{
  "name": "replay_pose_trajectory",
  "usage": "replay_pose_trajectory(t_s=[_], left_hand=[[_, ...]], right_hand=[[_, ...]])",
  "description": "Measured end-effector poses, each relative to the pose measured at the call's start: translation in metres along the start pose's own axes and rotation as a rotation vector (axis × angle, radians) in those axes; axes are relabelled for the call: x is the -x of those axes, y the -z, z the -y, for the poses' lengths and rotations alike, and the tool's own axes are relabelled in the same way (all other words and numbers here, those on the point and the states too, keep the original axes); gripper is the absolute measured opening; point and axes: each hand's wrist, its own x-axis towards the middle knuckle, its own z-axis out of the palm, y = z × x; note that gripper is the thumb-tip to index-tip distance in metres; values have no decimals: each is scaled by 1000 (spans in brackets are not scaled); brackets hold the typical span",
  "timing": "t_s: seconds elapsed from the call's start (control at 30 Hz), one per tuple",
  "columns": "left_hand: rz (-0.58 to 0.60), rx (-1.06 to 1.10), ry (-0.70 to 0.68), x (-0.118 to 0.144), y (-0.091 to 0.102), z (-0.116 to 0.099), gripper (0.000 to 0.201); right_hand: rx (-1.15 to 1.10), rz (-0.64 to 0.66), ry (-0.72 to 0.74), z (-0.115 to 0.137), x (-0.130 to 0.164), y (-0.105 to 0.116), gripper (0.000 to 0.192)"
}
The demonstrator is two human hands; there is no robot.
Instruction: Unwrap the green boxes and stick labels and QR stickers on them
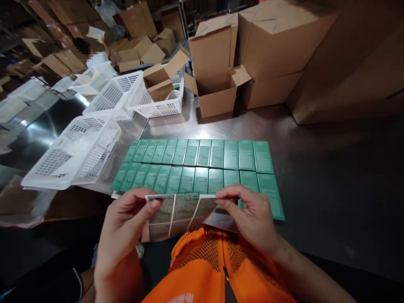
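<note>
The sheet (184,212), divided into panels by pale lines, was held between the person's two hands, nearer the body than two rows of green boxes (203,156) on a metal table (315,176). The left hand (124,216) pinched one upper corner between thumb and fingers; the right hand (254,212) pinched the other likewise.

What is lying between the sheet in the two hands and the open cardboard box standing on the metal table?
The head view shows two rows of green boxes, then a strip of the metal table.
</note>
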Motion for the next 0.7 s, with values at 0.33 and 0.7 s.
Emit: replay_pose_trajectory(t_s=[0.33, 0.7], left_hand=[[86, 102, 388, -83, -3, 44, 19], [804, -456, 123, -35, -112, 57, 44]], right_hand=[[-168, 188, 449, 1, 9, 74, 12], [-336, 387, -647, -67, -41, 82, 33]])
